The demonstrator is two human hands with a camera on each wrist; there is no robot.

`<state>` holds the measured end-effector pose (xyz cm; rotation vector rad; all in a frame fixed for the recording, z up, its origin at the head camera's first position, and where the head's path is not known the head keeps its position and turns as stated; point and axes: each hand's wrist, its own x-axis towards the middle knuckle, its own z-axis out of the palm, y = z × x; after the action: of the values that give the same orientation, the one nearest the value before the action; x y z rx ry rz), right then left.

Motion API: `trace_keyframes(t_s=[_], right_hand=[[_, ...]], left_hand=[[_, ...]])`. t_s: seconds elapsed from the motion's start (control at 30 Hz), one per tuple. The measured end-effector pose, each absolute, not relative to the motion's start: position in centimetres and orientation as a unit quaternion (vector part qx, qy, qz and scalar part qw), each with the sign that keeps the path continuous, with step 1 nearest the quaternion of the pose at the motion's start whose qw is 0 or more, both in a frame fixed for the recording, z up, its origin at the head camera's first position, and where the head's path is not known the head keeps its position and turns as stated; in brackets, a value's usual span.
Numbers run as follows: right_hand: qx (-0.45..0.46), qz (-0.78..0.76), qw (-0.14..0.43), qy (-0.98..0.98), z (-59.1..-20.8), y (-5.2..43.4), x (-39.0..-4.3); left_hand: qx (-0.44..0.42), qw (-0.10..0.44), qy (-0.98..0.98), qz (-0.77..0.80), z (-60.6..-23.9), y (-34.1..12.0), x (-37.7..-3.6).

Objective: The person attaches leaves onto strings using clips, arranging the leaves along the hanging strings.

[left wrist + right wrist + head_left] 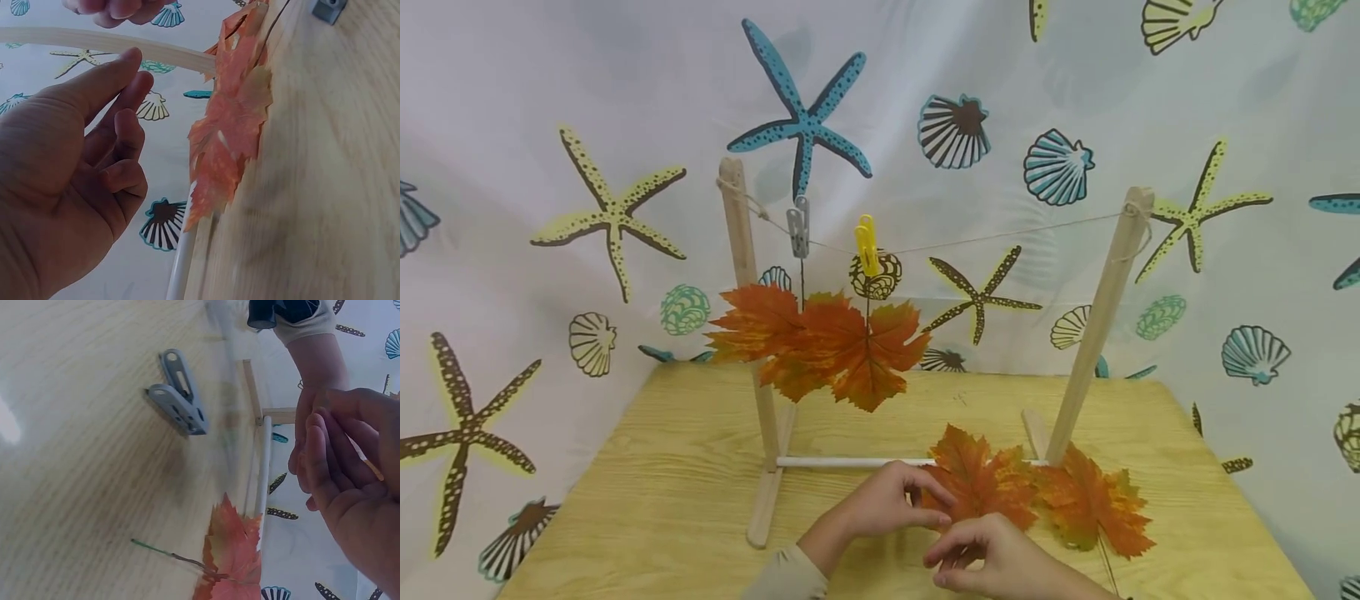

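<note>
A wooden drying rack [752,333] stands on the table with a string between its two posts. A grey peg [798,229] and a yellow peg [867,246] each hold an orange maple leaf [820,342] on the string. Two more leaves lie on the table; my left hand [891,500] hovers at the edge of the nearer leaf [981,483], fingers loosely bent and holding nothing [119,144]. My right hand [992,558] is just in front of it, fingers relaxed and together [331,462]. A loose grey peg [178,394] lies on the table near my right hand.
The second loose leaf [1093,500] lies by the right post [1097,325]. The rack's white base rod [850,462] runs between the posts. A sea-themed cloth [550,125] hangs behind and beside the wooden table [647,483].
</note>
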<state>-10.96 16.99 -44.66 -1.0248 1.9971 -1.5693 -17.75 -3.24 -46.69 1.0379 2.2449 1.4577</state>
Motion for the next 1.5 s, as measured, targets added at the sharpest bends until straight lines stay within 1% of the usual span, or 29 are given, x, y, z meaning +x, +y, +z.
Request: trace_keyframes(t_s=[0.27, 0.5, 0.57, 0.67, 0.83, 0.93, 1.1, 1.23, 1.37, 1.43, 1.5], right_hand=[[-0.380, -0.534, 0.227, 0.720, -45.7, 18.2, -10.5], [-0.354, -0.533, 0.275, 0.718, -46.4, 19.1, -10.3], [-0.352, -0.532, 0.276, 0.719, -46.9, 19.4, -10.2], [-0.371, -0.515, 0.260, 0.728, -47.5, 19.4, -10.1], [-0.447, -0.455, 0.204, 0.742, -48.3, 18.7, -9.8], [-0.468, -0.446, 0.184, 0.740, -48.4, 18.5, -9.5], [-0.472, -0.448, 0.168, 0.741, -48.5, 18.8, -9.5], [-0.512, -0.425, 0.141, 0.733, -48.9, 18.8, -9.6], [-0.516, -0.380, 0.145, 0.754, -49.4, 19.2, -9.5], [-0.511, -0.355, 0.155, 0.768, -49.4, 19.4, -9.3], [-0.518, -0.333, 0.151, 0.774, -49.3, 19.5, -9.2]], left_hand=[[0.383, 0.161, 0.755, 0.508, -47.3, -1.7, -17.9], [0.375, 0.186, 0.749, 0.514, -48.2, -0.4, -18.1], [0.375, 0.190, 0.751, 0.509, -48.5, 0.0, -18.1], [0.387, 0.200, 0.749, 0.500, -48.9, 0.3, -18.0], [0.395, 0.226, 0.752, 0.477, -49.4, 0.5, -17.8], [0.397, 0.236, 0.751, 0.471, -49.5, 0.9, -17.8], [0.401, 0.240, 0.750, 0.468, -49.6, 1.7, -18.0], [0.408, 0.226, 0.759, 0.454, -49.8, 2.3, -18.1], [0.427, 0.215, 0.760, 0.441, -49.9, 3.1, -18.0], [0.426, 0.219, 0.760, 0.439, -49.9, 3.5, -18.1], [0.421, 0.224, 0.764, 0.435, -50.0, 3.8, -18.1]])
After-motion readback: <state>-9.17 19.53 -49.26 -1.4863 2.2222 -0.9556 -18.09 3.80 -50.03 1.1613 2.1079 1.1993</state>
